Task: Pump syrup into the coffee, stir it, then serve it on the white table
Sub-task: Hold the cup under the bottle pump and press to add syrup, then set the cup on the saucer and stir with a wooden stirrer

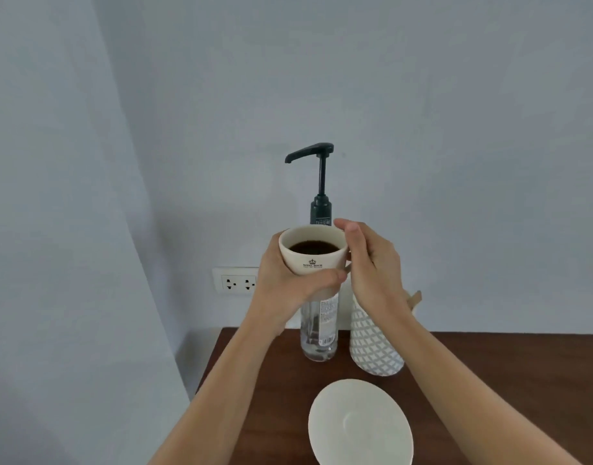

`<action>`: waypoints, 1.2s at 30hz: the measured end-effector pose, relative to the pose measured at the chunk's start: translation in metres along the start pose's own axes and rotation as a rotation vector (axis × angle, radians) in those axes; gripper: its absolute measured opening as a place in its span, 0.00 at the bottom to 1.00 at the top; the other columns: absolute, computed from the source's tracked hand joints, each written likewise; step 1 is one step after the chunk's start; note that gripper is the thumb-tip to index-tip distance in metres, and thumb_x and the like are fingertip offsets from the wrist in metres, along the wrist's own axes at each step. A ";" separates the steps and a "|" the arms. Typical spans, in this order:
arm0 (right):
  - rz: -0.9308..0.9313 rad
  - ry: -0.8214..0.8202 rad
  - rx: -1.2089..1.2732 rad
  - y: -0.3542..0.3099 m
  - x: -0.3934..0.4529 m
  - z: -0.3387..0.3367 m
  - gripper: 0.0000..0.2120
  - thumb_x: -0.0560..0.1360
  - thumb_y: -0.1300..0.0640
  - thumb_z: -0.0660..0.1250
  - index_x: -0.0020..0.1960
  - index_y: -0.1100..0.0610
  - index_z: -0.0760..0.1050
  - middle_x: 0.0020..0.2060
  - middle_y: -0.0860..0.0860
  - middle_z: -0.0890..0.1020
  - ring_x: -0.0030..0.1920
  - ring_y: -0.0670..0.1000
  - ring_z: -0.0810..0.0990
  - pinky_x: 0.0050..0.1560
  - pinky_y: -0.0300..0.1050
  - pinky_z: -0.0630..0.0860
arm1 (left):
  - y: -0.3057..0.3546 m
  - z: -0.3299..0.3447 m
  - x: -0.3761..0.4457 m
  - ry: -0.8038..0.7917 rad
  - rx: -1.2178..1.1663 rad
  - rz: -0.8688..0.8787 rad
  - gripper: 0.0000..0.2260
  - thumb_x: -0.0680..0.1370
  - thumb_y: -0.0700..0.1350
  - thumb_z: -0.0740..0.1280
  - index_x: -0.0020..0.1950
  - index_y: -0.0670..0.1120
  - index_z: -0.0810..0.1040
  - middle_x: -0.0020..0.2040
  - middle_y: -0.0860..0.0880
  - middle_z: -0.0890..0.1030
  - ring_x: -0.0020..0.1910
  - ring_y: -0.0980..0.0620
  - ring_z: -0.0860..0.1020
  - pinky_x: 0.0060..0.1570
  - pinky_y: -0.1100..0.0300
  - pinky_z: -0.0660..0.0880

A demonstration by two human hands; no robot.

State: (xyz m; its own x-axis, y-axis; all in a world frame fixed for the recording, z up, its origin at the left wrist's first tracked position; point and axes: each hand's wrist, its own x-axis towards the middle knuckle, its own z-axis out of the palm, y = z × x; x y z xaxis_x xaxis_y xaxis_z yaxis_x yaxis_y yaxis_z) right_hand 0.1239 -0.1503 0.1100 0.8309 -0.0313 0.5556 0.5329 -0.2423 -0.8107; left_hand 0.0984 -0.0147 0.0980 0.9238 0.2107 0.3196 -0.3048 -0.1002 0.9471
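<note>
Head view: your left hand grips the cream ceramic coffee cup, right hand loosely cupped beside it, raised toward the dark pump spout.

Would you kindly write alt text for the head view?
A left hand holds a cup of coffee raised beneath a syrup pump bottle's spout, the right hand beside it. An empty saucer sits on the brown table.

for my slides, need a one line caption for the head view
Both hands, left hand and right hand, lift coffee cup toward syrup pump.
</note>
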 end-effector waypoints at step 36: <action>0.383 -0.274 0.192 0.139 -0.173 -0.051 0.16 0.81 0.51 0.57 0.64 0.45 0.78 0.63 0.40 0.82 0.67 0.40 0.77 0.66 0.34 0.73 | -0.153 0.027 -0.143 -0.265 0.311 -0.045 0.47 0.57 0.66 0.83 0.70 0.77 0.61 0.71 0.61 0.76 0.73 0.55 0.73 0.74 0.43 0.71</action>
State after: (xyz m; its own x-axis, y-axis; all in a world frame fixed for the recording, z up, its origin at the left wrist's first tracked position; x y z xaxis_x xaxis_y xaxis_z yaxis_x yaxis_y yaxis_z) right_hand 0.0458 -0.2280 -0.0899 0.9702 0.1786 0.1639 0.1802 -0.0793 -0.9804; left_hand 0.0194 -0.0557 -0.0932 0.9747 -0.0321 0.2210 -0.2155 -0.3943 0.8934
